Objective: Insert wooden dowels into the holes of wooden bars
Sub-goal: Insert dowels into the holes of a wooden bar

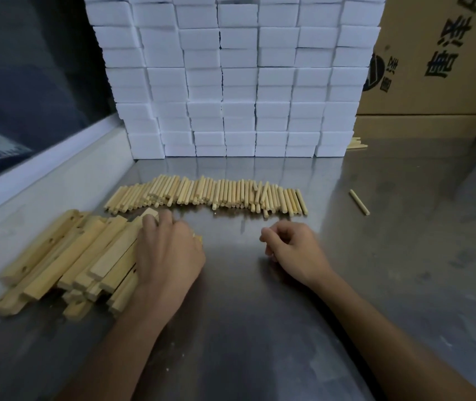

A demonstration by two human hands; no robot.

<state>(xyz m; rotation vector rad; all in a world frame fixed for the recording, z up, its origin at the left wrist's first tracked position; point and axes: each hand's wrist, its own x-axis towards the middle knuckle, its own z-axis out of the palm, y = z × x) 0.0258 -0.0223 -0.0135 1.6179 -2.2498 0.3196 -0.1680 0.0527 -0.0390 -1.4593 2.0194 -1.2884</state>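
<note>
A pile of pale wooden bars [57, 261] with drilled holes lies at the left of the steel table. My left hand [170, 253] lies on the pile's right edge, its fingers curled over one wooden bar [150, 213] whose end shows past the fingertips. A long row of short wooden dowels [210, 195] lies side by side just beyond both hands. My right hand [291, 247] rests on the bare table in front of the dowels. Its fingers are curled under and nothing shows in them.
One loose dowel [359, 201] lies apart at the right. A tall wall of stacked white blocks [231, 82] stands behind the dowels. Cardboard boxes [439, 68] stand at the back right. A white ledge [43, 175] runs along the table's left side.
</note>
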